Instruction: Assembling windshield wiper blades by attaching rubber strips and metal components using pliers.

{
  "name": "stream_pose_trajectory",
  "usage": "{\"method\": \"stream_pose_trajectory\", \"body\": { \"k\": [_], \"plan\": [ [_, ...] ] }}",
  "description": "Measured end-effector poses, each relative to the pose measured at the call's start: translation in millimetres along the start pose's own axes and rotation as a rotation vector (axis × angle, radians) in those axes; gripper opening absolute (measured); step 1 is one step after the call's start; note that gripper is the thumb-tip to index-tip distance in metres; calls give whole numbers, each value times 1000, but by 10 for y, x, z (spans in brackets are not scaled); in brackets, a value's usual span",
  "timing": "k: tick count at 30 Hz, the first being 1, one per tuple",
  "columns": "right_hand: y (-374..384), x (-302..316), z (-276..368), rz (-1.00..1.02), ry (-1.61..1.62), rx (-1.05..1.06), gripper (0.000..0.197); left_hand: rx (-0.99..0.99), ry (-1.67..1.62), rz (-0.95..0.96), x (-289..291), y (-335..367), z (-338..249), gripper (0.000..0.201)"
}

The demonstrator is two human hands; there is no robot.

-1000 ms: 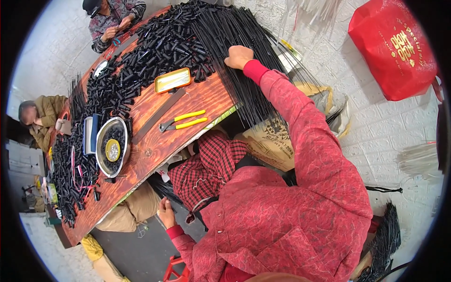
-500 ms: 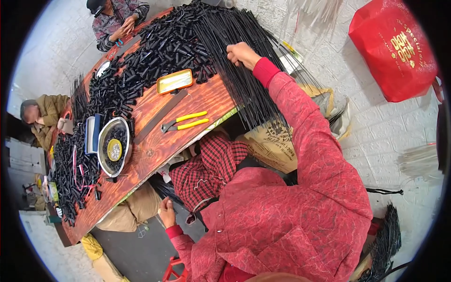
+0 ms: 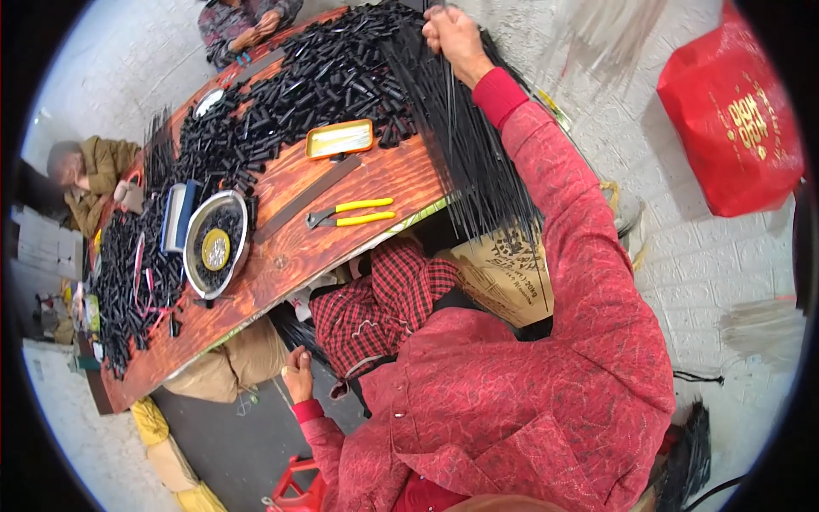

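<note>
High at the far right of the table, my right hand (image 3: 456, 38) is closed around thin black rods, above a thick heap of the same rods (image 3: 486, 171) that hangs over the table edge. Down by my lap, my left hand (image 3: 298, 375) is held with curled fingers and the thumb against them; whatever is in it is too small to make out. Between the two lie end-cutting pliers (image 3: 350, 213) with yellow handles and a dark flat bar (image 3: 307, 198). Beyond them is an orange-rimmed tray (image 3: 339, 139) of thin pale sticks.
Short black tubes (image 3: 341, 77) cover much of the reddish wooden table (image 3: 392, 179). A metal bowl (image 3: 203, 288) and a blue-white box (image 3: 177, 218) stand at left. Two people sit across the table. A paper sack (image 3: 503, 273) and red bag (image 3: 725, 128) are at right.
My right hand has moved farther away across the rod heap, toward the upper edge of the view. The left hand stays near my lap, and the whole view has shifted slightly.
</note>
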State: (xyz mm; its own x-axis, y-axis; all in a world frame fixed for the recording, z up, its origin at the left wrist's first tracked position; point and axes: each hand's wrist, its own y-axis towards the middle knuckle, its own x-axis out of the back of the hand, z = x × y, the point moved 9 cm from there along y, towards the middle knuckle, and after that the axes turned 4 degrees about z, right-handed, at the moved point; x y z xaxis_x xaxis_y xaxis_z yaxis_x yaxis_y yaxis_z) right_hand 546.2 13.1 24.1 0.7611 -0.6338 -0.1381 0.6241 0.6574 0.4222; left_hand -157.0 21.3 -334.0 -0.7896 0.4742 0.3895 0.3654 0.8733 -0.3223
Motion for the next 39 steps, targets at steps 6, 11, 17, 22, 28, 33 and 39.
{"method": "stream_pose_trajectory", "body": {
  "k": [6, 11, 17, 22, 28, 33, 39],
  "plan": [
    [-225, -796, 651, 120, 236, 108, 22, -32, 138, -51, 48, -37, -202, 35],
    [-932, -1272, 687, 164, 85, 351, 20, -36, 188, -67, 0, -38, -63, 36],
    [-1459, -1439, -365, 270, 79, 56, 25, -24, 128, -55, -30, -99, -16, 35],
    [-1613, -1619, 578, 466, 122, -13, 25, -6, -99, -55, -9, -187, 77, 34],
    [-2386, -1492, 1266, 667, 154, -252, 25, -37, -363, 53, -133, -334, -582, 35],
    [-3009, -1202, 1189, 735, 121, -464, 26, -55, -445, 238, -243, -582, -1274, 33],
    [-3680, -1007, 815, 818, 69, -554, 22, -231, -499, 752, -579, -1138, -2074, 36]
  ]
}}
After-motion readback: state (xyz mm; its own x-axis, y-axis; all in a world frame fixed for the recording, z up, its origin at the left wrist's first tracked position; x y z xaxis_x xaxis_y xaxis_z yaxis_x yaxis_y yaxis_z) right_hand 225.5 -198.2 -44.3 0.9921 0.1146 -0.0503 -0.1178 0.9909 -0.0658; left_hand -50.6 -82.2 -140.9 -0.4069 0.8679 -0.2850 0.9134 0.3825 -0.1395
